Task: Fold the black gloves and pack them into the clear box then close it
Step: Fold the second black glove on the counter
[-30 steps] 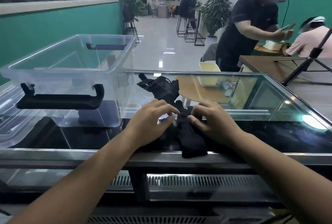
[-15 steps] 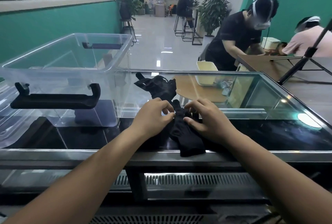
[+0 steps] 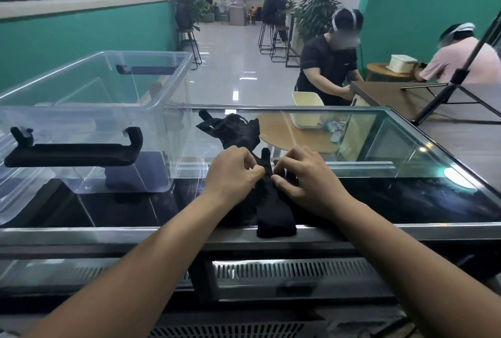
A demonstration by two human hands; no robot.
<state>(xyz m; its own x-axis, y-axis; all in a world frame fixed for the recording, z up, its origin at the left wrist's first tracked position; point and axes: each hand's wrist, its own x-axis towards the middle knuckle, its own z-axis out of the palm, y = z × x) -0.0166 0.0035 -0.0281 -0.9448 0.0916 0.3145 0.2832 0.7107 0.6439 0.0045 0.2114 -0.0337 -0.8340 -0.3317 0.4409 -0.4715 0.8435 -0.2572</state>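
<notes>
- Both grips pinch one thing: the left hand (image 3: 235, 172) and the right hand (image 3: 303, 175) each nip the fabric of the near black knit glove (image 3: 273, 207) between thumb and curled fingers, meeting at its middle.
- That glove lies lengthwise on the glass-topped desk (image 3: 406, 164), its cuff hanging over the metal front edge and one finger poking up between the two hands.
- Just beyond the hands, the second crumpled black glove (image 3: 233, 129) lies on the glass, apart from both hands; whether it touches the near glove is hidden by them.
- To the left stands the large clear plastic box (image 3: 89, 99), open at the top, with a black clip handle (image 3: 73, 147) on its near wall and another on its far wall.
- A clear plastic lid (image 3: 8, 202) lies beside the box at the far left edge, only partly in view.
- Under the glass the desk looks dark and glossy, and a bright lamp reflection sits near its right side.
- Both bare forearms reach in from the bottom corners and converge, wrists low over the desk's front edge, knuckles up.
- Around the desk, teal walls enclose a pale glossy floor.
- Behind the desk a person in a black shirt (image 3: 330, 66) bends over a cream plastic tub (image 3: 306, 110) on a round wooden table, and a person in a pink shirt (image 3: 461, 61) sits at the right.
- Leafy potted plants (image 3: 314, 12) and bar stools stand farther back.
</notes>
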